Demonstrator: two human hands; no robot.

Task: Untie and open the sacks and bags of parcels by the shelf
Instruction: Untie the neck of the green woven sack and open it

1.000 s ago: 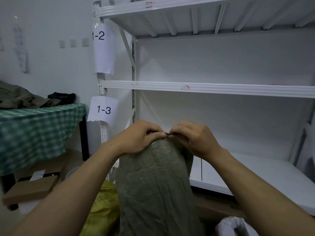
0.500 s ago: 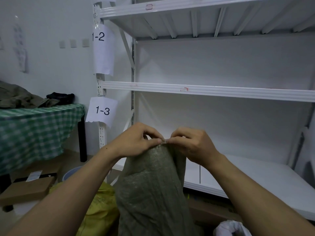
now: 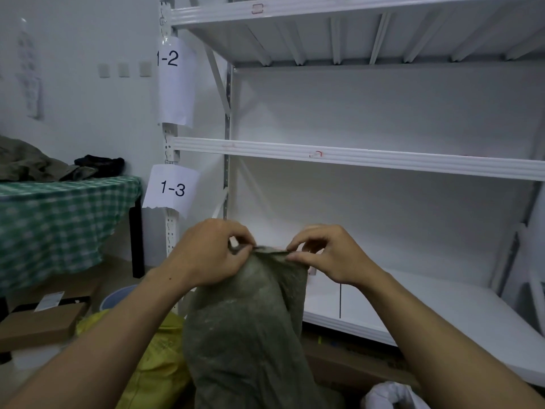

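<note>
A tall grey-green woven sack stands upright in front of the white shelf. My left hand pinches the left side of the sack's top edge. My right hand pinches the right side of the same edge. Between the two hands the mouth shows as a narrow dark slit. What is inside the sack is hidden. A yellow sack leans against its left side, and a white bag peeks in at the bottom right.
Paper labels "1-2" and "1-3" hang on the shelf post. A table with a green checked cloth stands at the left, with a cardboard box and a blue bucket on the floor below.
My hands have moved a little apart along the sack's top edge, and the mouth has begun to part between them. The camera has shifted slightly.
</note>
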